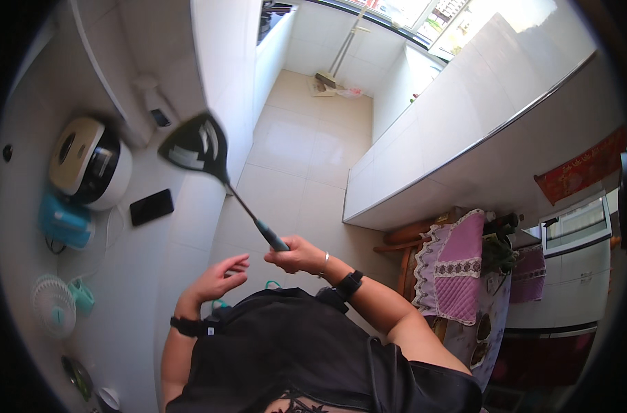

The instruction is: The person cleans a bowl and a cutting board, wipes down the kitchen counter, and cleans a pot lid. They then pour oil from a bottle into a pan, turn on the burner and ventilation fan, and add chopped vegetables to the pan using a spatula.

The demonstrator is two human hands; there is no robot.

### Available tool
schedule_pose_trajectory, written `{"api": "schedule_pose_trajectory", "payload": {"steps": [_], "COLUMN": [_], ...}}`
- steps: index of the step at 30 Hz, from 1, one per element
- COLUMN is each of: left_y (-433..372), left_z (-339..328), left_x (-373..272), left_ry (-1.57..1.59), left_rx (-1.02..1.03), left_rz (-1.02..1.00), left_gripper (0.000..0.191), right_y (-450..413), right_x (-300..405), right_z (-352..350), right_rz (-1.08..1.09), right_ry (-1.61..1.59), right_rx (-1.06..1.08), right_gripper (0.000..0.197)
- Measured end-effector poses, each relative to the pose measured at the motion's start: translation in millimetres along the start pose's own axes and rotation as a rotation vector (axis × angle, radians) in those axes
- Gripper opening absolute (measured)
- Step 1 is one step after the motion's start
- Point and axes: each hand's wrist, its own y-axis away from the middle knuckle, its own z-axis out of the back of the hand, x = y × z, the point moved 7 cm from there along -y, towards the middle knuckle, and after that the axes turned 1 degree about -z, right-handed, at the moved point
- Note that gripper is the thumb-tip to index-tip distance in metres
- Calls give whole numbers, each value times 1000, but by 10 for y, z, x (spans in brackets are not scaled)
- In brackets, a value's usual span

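My right hand (297, 254) grips the blue-grey handle of a slotted turner (202, 147). Its dark, wide, slotted head points up and to the left, over the edge of the white counter (133, 268). My left hand (222, 278) is raised in front of my body, to the left of the handle, with its fingers apart and nothing in it. A black smartphone (152, 207) lies on the counter, beside a cream and black rice cooker (89, 162).
A turquoise box-like item (65, 222) and a small fan (54, 307) stand on the left counter. At right, wooden chairs (409, 258) adjoin a table with a purple quilted cloth (455, 273). A broom (326, 78) leans at the far wall.
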Motion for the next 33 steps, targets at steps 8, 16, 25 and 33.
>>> {"api": "schedule_pose_trajectory", "payload": {"steps": [8,16,25,33], "left_y": [-2254,-4409,-6146,-6714], "left_z": [-191,356,1201,2680], "left_x": [-836,-765,-1262,-795], "left_ry": [447,522,239,-373], "left_rx": [112,185,100,-103], "left_rz": [88,385,524,515], "left_gripper": [59,34,23,28], "right_y": [-501,-1221,-1061,-1750], "right_x": [556,786,1011,1278], "right_z": [1146,2915,5326,7487], "right_rz": [400,104,135,-40], "right_ry": [-99,-80,-391,-273], "right_rx": [-13,-144,-762,-743], "right_gripper": [15,37,25,25]}}
